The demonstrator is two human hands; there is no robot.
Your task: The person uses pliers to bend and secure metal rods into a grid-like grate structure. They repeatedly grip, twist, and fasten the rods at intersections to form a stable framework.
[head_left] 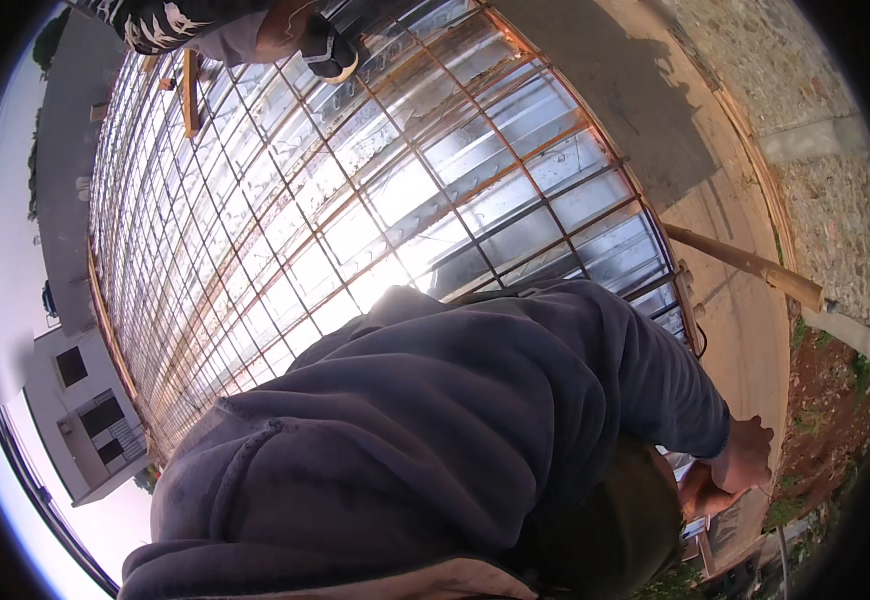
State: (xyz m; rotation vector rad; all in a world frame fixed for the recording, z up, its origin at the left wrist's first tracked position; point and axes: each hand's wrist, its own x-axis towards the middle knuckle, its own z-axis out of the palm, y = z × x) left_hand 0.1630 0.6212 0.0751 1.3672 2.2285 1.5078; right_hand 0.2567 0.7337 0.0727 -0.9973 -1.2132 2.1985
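Observation:
My grey-blue sleeve spans the lower middle and reaches to the right. At its cuff my left hand [743,457] is closed beyond the edge of the rebar mesh [465,90]. Just below it and touching or very near, my right hand [703,492] has curled fingers and is partly covered by the left hand and dark clothing. What either hand grips is too small and shadowed to make out. The steel mesh of rusty bars lies over shiny corrugated metal sheets [575,205], which throw back strong glare.
Another person's leg and dark shoe [333,58] stand on the mesh at the top. A wooden strip [191,95] lies nearby. At right, a round wooden pole [755,265] juts out past the deck edge, above bare ground. A stone wall [815,70] and a white building [80,410] stand beyond.

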